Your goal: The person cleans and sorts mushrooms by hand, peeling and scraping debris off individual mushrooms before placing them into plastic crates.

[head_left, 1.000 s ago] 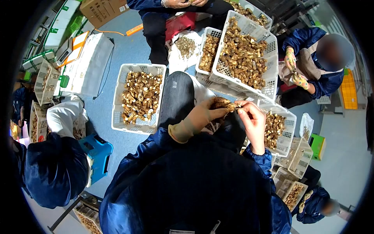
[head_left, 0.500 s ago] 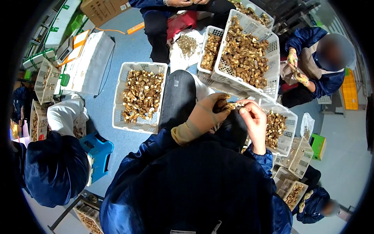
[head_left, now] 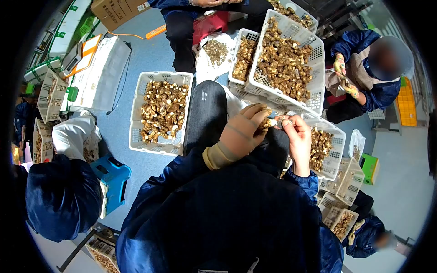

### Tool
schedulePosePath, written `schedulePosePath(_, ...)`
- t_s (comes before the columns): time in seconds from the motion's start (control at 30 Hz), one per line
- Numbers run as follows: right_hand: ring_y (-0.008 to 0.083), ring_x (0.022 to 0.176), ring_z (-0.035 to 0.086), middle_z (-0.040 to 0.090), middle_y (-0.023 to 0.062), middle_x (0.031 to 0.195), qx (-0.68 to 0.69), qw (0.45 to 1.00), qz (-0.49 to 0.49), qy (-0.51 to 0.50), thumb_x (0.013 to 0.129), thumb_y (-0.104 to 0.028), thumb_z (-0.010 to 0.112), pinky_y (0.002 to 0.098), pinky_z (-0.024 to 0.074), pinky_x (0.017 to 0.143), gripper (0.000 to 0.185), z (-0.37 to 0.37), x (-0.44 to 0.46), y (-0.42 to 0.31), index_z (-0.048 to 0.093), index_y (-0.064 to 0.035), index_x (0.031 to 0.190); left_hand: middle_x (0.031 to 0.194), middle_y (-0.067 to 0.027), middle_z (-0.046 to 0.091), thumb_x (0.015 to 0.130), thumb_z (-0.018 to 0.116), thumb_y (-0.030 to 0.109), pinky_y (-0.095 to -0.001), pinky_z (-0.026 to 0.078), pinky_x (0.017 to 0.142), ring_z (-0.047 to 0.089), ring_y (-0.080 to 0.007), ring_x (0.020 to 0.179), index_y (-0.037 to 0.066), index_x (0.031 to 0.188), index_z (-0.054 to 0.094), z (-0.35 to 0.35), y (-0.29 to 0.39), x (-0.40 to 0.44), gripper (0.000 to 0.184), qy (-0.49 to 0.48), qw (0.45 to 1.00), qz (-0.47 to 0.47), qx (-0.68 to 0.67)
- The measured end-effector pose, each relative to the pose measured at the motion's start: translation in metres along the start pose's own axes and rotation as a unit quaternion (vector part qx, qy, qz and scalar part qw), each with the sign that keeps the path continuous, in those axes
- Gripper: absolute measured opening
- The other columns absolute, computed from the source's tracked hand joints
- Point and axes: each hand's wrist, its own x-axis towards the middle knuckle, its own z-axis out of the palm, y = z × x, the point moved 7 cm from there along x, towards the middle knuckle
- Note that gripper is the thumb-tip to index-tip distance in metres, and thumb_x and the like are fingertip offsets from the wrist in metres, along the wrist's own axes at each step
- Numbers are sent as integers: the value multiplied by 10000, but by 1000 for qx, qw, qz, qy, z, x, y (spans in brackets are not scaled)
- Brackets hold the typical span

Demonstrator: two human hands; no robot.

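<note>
My left hand (head_left: 243,129), in a pale rubber glove, is closed around a brown mushroom (head_left: 270,123) whose whitish stem end points right. My right hand (head_left: 298,136) is bare, with thumb and fingertips pinched together beside that stem end. Something small and greyish shows at the right fingertips; its kind is too small to tell. Both hands are over my lap. To their left stands a white perforated crate (head_left: 134,132) of brown mushrooms (head_left: 165,109). On the right, another crate (head_left: 337,152) with mushrooms (head_left: 320,146) sits close to my right hand.
Stacked crates (head_left: 318,73) full of mushrooms rise ahead to the right. A white bag (head_left: 200,68) with small scraps lies ahead. Several people in dark blue jackets sit around, one with patterned gloves (head_left: 345,77). A blue stool (head_left: 119,179) and a white box (head_left: 109,73) are left.
My left hand has turned over the mushroom, so its whitish stem end shows more and its cap less. My right fingertips have shifted slightly and stay pinched. The whole view has moved a little.
</note>
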Motion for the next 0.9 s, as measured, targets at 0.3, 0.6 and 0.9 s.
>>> schedulePosePath(0.3, 160, 827, 605, 645, 148, 943, 122, 992, -7, -35, 895, -79, 579, 281, 477, 768, 133, -7, -2, -1, 538, -24, 781, 1287, -175, 488, 713, 695, 40, -404, 422, 959, 454, -373, 1208, 54, 1194, 522, -5, 3, 3, 512, -15, 996, 45, -72)
schedulePosePath(0.6, 166, 873, 584, 654, 138, 937, 75, 989, 13, -130, 875, -96, 604, 286, 433, 805, 168, -7, -7, -3, 518, -28, 747, 1306, -194, 467, 674, 715, 14, -395, 392, 999, 447, -372, 1220, 43, 1203, 515, 2, 6, 1, 566, -67, 991, 59, -102)
schedulePosePath(0.9, 157, 806, 606, 644, 95, 875, 291, 935, 92, -181, 882, -79, 596, 280, 483, 733, 94, -7, 11, 42, 590, 14, 869, 1273, -188, 501, 718, 704, 52, -351, 471, 915, 562, -312, 1097, 30, 1213, 517, -12, -26, -5, 529, -21, 969, -69, -238)
